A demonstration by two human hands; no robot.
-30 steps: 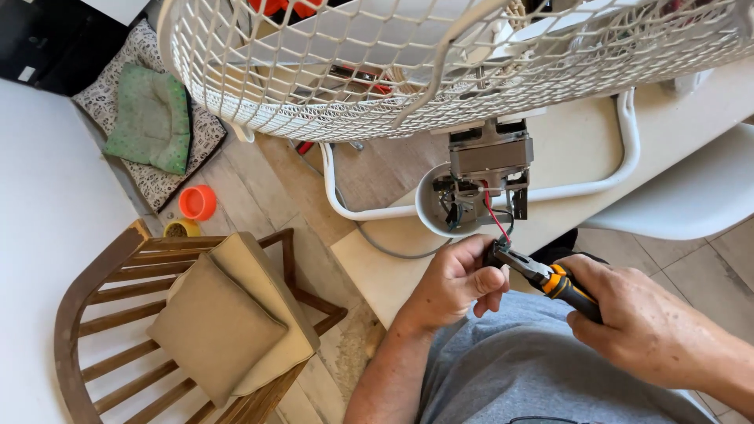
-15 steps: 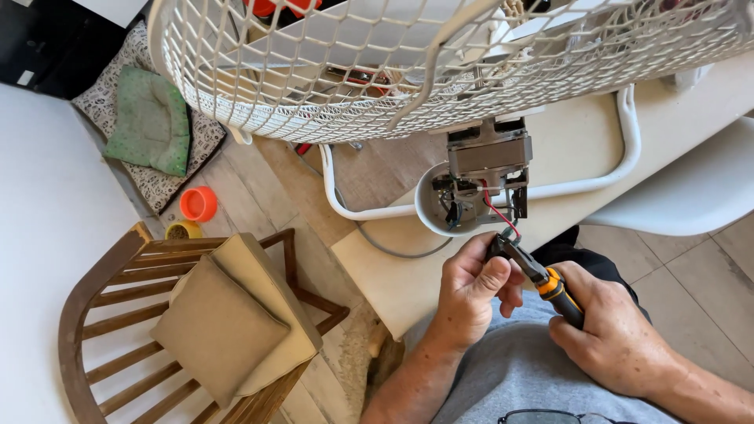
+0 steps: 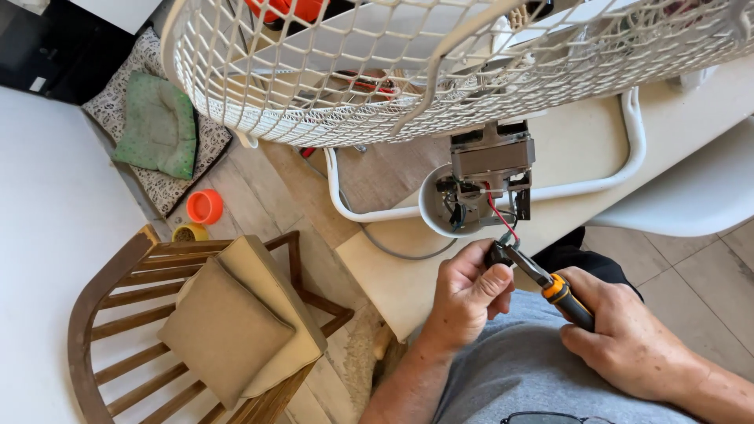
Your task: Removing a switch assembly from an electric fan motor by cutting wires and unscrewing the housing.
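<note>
Pinching a small dark part (image 3: 498, 255) between thumb and curled fingers, the left hand (image 3: 467, 298) sits just below the open white round motor housing (image 3: 440, 206) of a white wire-grille fan (image 3: 408, 71) that lies tipped over the pale tabletop (image 3: 581, 141). The right hand (image 3: 628, 338) is closed around the orange-and-black handle of a pair of slim metal pliers (image 3: 550, 286), whose tips meet the dark part at the left fingertips. A thin red wire (image 3: 503, 216) runs down from the grey metal motor block (image 3: 491, 161) in the housing to that same spot. The fan's white tubular stand (image 3: 636, 133) loops across the tabletop behind the motor. Both hands hover over the person's grey-shirted lap, near the table's edge. To the left stands a brown wooden chair with tan cushions (image 3: 228, 322); beyond it, on the wood floor, lie an orange round cap (image 3: 204, 206) and a green cushion on a patterned mat (image 3: 157, 129).
</note>
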